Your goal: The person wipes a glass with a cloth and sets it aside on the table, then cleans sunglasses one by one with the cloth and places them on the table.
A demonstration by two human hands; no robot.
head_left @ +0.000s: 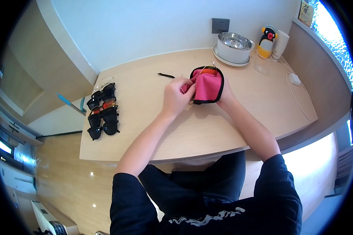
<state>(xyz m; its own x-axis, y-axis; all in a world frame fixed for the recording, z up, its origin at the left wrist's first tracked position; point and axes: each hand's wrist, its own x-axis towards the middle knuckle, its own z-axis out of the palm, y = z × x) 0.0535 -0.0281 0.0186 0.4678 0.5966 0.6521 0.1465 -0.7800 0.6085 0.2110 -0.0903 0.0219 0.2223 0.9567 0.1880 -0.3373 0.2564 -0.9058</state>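
Note:
A pink cloth (pixel 207 87) with black edging is held above the desk between both hands. At its top, reddish-orange lensed sunglasses (pixel 209 71) with a thin metal frame show, partly covered by the cloth. My left hand (pixel 178 94) is closed at the cloth's left side, thumb and fingers pinching a fold of it over the glasses. My right hand (pixel 226 94) grips from the right, its fingers mostly hidden behind the cloth. A thin black tip (pixel 166 75) shows just left of my left hand; whether it belongs to the held glasses I cannot tell.
Several sunglasses (pixel 102 111) lie in a column on the desk's (pixel 145 129) left side. At the back right are a white-sided metal bowl (pixel 234 46) on a plate, a penguin figure (pixel 266 42), stacked paper cups (pixel 280 44) and a white charger (pixel 294 79) with its cable.

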